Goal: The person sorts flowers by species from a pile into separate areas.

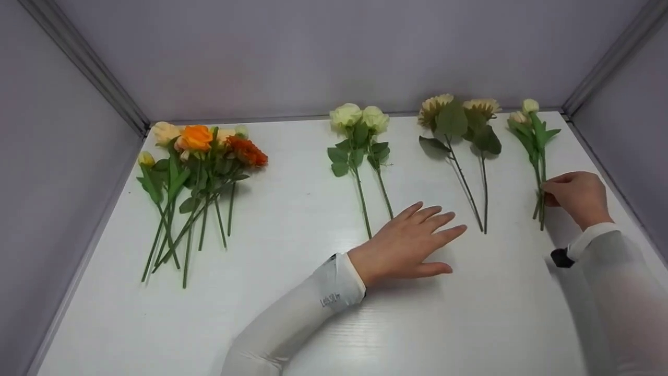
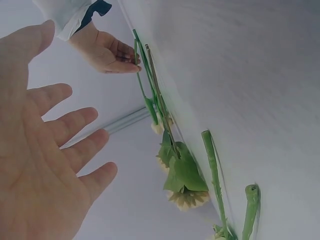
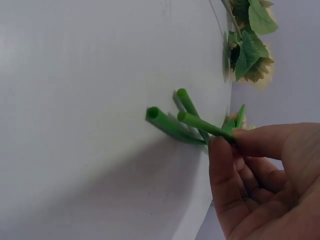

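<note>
At the right end of the table, my right hand [image 1: 576, 196] pinches a green tulip stem [image 3: 202, 123] between thumb and forefinger. Two more cut stem ends show beside it in the right wrist view, outside the fingertips. Pale tulip heads [image 1: 530, 106] with long green leaves lie toward the back wall. My left hand [image 1: 407, 243], palm down with fingers spread, hovers over the middle of the table and holds nothing. It overlaps the lower ends of two pale green roses [image 1: 346, 116] in the head view. Two cream flowers with broad leaves [image 1: 452, 121] lie between the hands.
A mixed pile of flowers lies at the left, with an orange rose [image 1: 197, 138], a rust-red bloom [image 1: 247, 151] and a yellow tulip bud [image 1: 146, 159], stems crossing. Grey panels [image 1: 334, 57] enclose the white table [image 1: 282, 209] at the back and sides.
</note>
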